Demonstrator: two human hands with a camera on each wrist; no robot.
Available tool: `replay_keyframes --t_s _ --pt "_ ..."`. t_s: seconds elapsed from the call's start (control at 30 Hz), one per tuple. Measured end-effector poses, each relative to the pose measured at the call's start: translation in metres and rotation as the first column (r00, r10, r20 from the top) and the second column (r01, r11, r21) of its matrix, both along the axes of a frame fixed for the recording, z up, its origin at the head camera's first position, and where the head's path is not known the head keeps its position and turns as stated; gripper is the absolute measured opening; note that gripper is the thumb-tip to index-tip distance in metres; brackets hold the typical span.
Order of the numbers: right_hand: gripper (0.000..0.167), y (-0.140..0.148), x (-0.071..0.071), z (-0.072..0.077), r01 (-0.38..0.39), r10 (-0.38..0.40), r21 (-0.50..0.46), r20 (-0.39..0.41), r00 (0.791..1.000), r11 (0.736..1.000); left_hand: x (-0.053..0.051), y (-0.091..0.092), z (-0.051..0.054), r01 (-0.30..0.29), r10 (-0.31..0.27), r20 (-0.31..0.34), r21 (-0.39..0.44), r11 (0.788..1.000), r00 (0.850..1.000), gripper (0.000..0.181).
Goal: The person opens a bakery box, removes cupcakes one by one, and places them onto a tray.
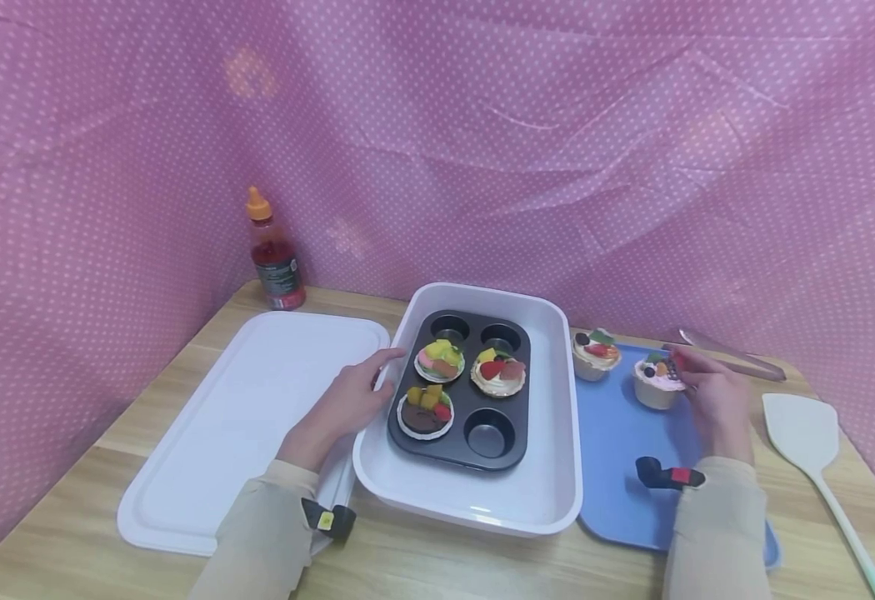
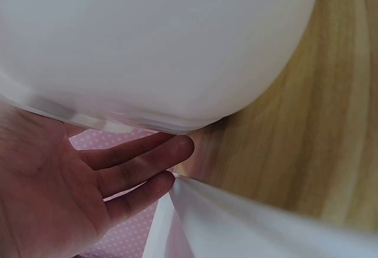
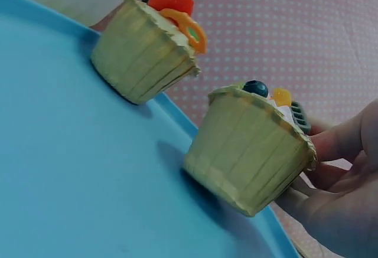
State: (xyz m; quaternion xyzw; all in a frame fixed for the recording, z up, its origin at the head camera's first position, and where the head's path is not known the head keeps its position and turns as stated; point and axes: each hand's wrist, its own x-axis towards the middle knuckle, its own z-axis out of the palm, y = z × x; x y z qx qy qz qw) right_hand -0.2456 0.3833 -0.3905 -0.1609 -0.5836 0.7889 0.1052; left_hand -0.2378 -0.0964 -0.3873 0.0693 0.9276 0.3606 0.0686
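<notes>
Your right grip pinches a cake at the far end of the blue tray. Your left grip: fingers extended, unclamped, at the left rim of the white tub.

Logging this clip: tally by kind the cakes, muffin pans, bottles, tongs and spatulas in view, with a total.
Cakes: 5, including one in the right hand
Muffin pan: 1
Bottle: 1
Tongs: 1
Spatula: 1
Total: 9

Soft light, with dimmer wrist views.
Small glare shines on white tub; soft shadows darken blue tray.
</notes>
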Motion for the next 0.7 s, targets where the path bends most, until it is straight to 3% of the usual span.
replay_keyframes --t_s 0.17,0.27,0.4,0.57,0.7 --pt "0.055 -0.0065 -0.0061 -0.0004 0.19 -0.192 0.03 0.051 0.98 0.981 0.0001 -0.0006 0.0 0.005 -0.005 -0.004 0.004 1.0 1.0 0.052" --pt "0.057 -0.0084 -0.0085 -0.0003 0.251 -0.255 0.065 0.081 0.963 0.966 0.0003 -0.0009 0.0009 0.009 -0.009 -0.013 0.004 1.0 1.0 0.052" --pt "0.06 -0.0084 -0.0094 -0.0017 0.281 -0.29 0.112 0.074 0.954 0.953 0.0003 -0.0009 0.0013 0.008 -0.008 -0.012 0.004 1.0 1.0 0.052" --pt "0.062 -0.0064 -0.0101 -0.0039 0.291 -0.294 0.054 0.052 0.954 0.955 0.0004 -0.0008 0.0011 0.007 -0.007 -0.012 -0.001 1.0 1.0 0.051" --pt "0.063 -0.0065 -0.0089 -0.0028 0.285 -0.291 0.082 0.08 0.953 0.955 0.0009 -0.0005 0.0018 0.009 -0.009 -0.009 0.001 1.0 1.0 0.051"
